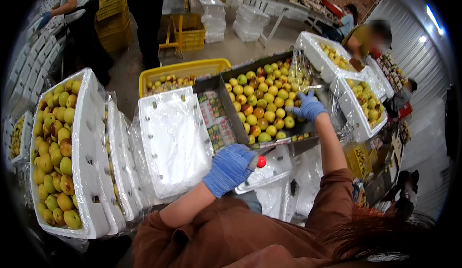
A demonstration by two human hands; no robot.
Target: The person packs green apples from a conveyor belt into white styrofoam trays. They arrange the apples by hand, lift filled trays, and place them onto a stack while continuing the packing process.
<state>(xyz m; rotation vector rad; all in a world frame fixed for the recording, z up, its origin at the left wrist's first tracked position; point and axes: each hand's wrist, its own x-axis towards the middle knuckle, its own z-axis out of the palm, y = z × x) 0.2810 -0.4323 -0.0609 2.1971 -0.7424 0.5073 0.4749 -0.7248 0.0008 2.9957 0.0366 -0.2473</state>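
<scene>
My right hand [309,107], in a blue knit glove, reaches over the right end of a dark-sided tray [218,95]. Its fingers are spread among the yellow-green jujube-like fruits [269,105], some with reddish-brown patches. My left hand [229,167], gloved alike, is curled at the tray's front left corner. A round red knob or ball [261,161] shows just beyond its fingers; whether the hand holds anything is hidden. Left of the tray's fruit is a bare section lined with printed paper [216,120]. A white foam box or lid [175,141] in clear plastic lies beside it.
Foam boxes of fruit [88,159] stand at far left, more foam boxes [355,120] at right. Behind the tray is a yellow crate [184,65] with fruit. Wrapped foam stacks [213,18] and yellow crates [113,18] stand farther back. Several people are nearby.
</scene>
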